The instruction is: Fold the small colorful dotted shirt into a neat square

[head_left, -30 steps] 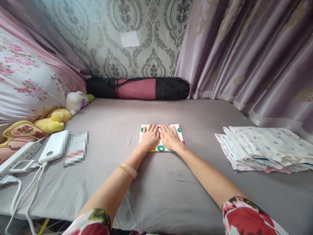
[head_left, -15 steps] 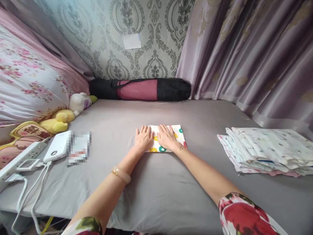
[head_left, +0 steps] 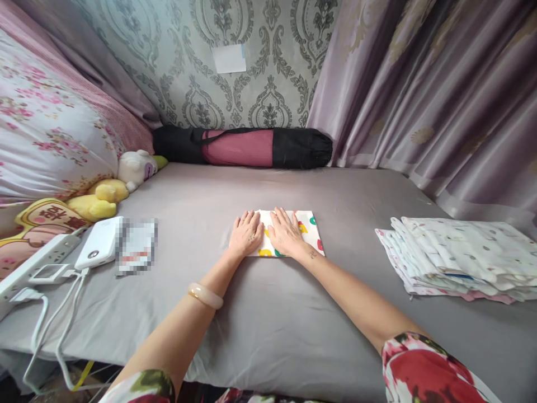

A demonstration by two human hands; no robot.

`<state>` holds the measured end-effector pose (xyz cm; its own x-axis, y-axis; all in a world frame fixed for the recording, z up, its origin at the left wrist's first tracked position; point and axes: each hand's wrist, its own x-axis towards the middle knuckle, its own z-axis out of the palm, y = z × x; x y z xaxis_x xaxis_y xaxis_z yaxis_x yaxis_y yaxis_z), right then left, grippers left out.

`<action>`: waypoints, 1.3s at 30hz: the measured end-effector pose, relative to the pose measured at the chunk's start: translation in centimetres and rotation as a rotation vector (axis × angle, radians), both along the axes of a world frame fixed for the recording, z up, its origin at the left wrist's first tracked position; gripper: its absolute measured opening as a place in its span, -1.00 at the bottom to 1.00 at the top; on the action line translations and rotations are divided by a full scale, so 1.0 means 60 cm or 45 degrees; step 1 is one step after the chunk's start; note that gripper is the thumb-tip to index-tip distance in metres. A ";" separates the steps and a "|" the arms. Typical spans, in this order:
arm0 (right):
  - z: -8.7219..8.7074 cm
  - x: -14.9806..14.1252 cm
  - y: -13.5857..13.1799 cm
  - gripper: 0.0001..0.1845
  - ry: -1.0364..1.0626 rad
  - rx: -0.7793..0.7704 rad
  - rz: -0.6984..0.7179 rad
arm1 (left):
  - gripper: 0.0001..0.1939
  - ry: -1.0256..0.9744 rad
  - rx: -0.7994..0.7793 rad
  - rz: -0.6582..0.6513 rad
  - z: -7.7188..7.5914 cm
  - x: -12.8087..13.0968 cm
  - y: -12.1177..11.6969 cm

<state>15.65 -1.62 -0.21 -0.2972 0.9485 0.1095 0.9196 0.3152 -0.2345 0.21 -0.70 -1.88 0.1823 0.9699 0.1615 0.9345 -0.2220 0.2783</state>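
A folded white cloth with yellow, green and red shapes lies flat on the grey bed sheet. My left hand rests palm down over its left edge, fingers stretched out. On the middle of the cloth my right hand lies flat, its fingers slightly spread. Both hands press from above and grip nothing. Parts of the cloth are hidden under them.
At right sits a stack of folded cloths. On the left are a power strip, a white power bank with cables, a blurred packet and plush toys. A black and pink rolled bag lies along the wall.
Both hands stay flat on the folded cloth, with hardly any movement over it. The camera view has tilted slightly, so the background sits a little higher.
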 end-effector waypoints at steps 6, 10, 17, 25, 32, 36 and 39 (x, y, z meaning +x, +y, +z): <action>-0.011 -0.010 -0.017 -0.39 0.012 0.009 0.009 | -0.48 -0.001 -0.007 -0.007 0.000 -0.001 0.000; -0.009 -0.009 -0.014 -0.39 -0.008 0.017 0.015 | -0.49 -0.063 -0.008 -0.002 0.000 0.000 0.001; 0.008 -0.031 -0.011 -0.37 -0.051 -0.061 0.014 | -0.51 -0.721 0.008 0.117 0.007 -0.020 0.008; -0.009 -0.045 -0.014 -0.33 -0.054 -0.002 0.021 | -0.52 -1.189 0.058 0.246 0.015 -0.030 0.003; 0.005 -0.067 -0.007 -0.35 -0.039 -0.004 0.002 | -0.51 -1.278 0.104 0.262 0.008 -0.032 0.007; 0.001 -0.085 -0.005 -0.34 -0.019 -0.044 0.024 | -0.52 -1.284 0.125 0.294 0.007 -0.035 0.008; -0.004 -0.087 -0.006 -0.33 -0.019 -0.047 0.023 | -0.51 -1.274 0.134 0.320 0.005 -0.037 0.010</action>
<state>10.43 -1.95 -0.47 -0.3156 0.9463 0.0698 0.9174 0.3231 -0.2324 -1.99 -0.10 -1.55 -0.2873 0.9337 0.2136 0.3091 -0.1207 0.9433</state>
